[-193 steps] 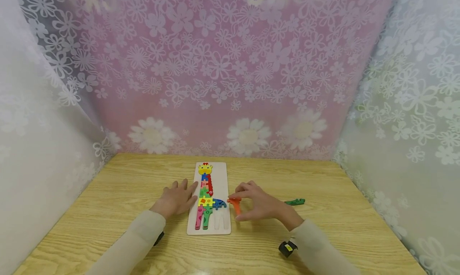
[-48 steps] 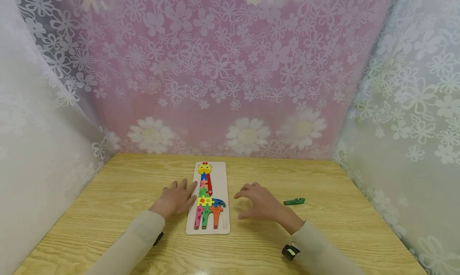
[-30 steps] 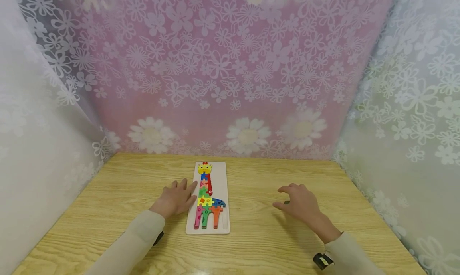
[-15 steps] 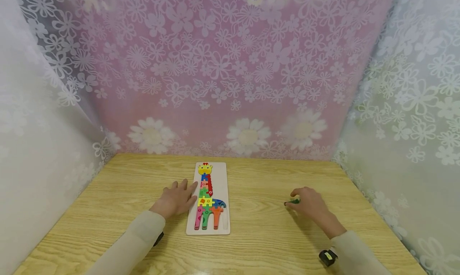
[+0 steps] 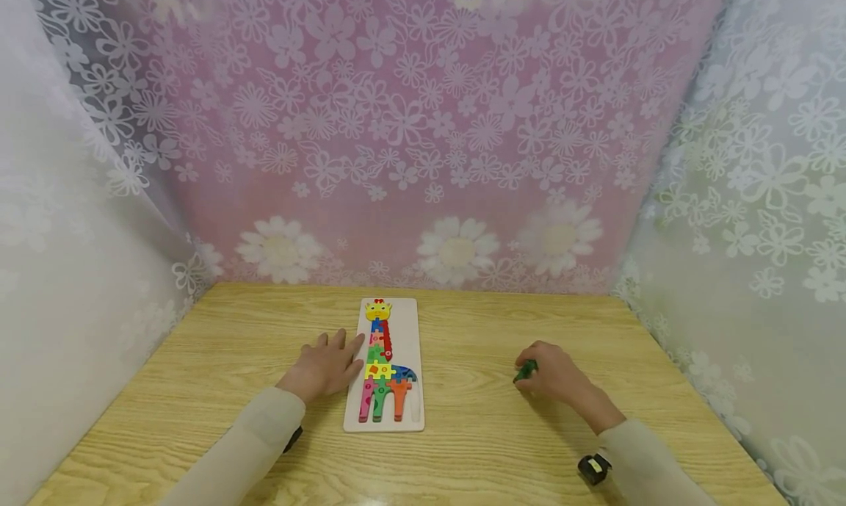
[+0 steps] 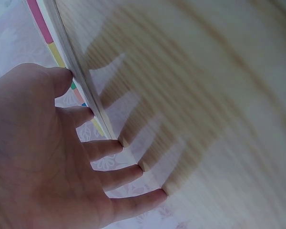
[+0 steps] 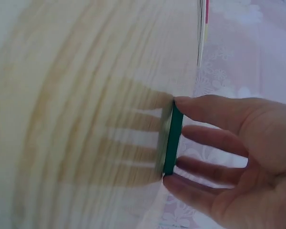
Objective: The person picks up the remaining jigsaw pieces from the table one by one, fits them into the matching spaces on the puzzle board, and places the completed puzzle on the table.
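Observation:
A giraffe jigsaw puzzle board [image 5: 403,322] lies on the table, its colourful pieces set in place from the yellow head down to pink, green and orange legs. One pale leg-shaped recess [image 5: 415,405] shows at its lower right. My left hand [image 5: 322,366] rests at the board's left edge with fingers spread; in the left wrist view the thumb and fingertips touch the edge and the table. Well to the right of the board, my right hand [image 5: 551,374] pinches a green puzzle piece [image 7: 173,138] between thumb and fingers, close to the tabletop.
The wood-grain table [image 5: 463,462] spreads around the board. A pink floral cloth [image 5: 423,161] hangs behind it, and pale floral cloths stand on the left and right sides. A black wrist camera [image 5: 593,468] hangs under the right forearm.
The orange leg piece went from my right hand into the board. My right hand then moved right, took hold of the green piece and turned it more upright. The left hand stayed put.

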Available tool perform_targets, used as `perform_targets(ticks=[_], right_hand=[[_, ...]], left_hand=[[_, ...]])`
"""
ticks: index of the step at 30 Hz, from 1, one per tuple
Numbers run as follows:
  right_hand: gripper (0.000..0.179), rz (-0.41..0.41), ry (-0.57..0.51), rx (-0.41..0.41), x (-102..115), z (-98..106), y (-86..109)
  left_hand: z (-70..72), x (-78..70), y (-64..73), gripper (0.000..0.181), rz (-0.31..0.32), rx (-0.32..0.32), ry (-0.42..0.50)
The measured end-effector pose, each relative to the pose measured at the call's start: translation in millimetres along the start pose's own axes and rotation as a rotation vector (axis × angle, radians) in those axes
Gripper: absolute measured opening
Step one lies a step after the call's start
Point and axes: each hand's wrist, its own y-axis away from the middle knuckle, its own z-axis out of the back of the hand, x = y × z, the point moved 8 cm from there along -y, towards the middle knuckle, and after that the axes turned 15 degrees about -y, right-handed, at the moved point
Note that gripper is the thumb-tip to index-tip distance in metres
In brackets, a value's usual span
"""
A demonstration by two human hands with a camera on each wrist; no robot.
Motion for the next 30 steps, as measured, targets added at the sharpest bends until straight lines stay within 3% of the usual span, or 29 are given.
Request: perform_targets(ticks=[5,8,17,23,30], right_hand=[[0.024,0.171,0.000,0.085,9.0,-5.7,-1.4],[0.028,0.233,-0.001,0.137,9.9,-7.6,-0.7],[0.054,0.180,-0.009,0.208,-5.7,-6.1,-3.8],[0.052,0.209,-0.026,0.234,-10.8,-6.4,-4.4],[0.052,0.202,-0.093,0.207,-10.2,-9.1,-5.6]], left_hand=[[0.6,-0.1,0.7,0.060,0.003,-0.006,-0.003],[1.1,-0.7,1.2,0.059,0.001,-0.012,0.005],[1.1,-0.5,1.2,0.059,0.001,-0.014,0.013],[-0.5,0.6,0.2,0.060,0.000,-0.014,0.014],[-0.2,0.6,1.2,0.060,0.004,-0.009,0.017]])
